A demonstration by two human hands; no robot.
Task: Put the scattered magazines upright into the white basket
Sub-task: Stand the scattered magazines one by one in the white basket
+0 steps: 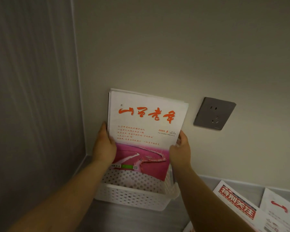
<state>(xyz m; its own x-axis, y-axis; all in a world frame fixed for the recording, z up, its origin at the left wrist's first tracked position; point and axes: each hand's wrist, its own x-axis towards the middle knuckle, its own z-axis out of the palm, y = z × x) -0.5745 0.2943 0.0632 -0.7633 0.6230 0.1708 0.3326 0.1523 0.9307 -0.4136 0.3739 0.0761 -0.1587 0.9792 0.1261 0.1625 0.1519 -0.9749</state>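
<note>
A stack of magazines (146, 124) stands upright against the wall, its lower edge down inside the white perforated basket (132, 196). The front cover is white with red brush characters and a pink landscape picture. My left hand (104, 146) grips the stack's left edge. My right hand (181, 148) grips its right edge. At the bottom right lie a magazine with a red title block (238, 205) and another white one with red characters (281, 213).
The basket sits in a floor corner, between a ribbed grey panel (32, 97) on the left and a plain cream wall. A grey power socket (214, 113) is on the wall just right of the stack.
</note>
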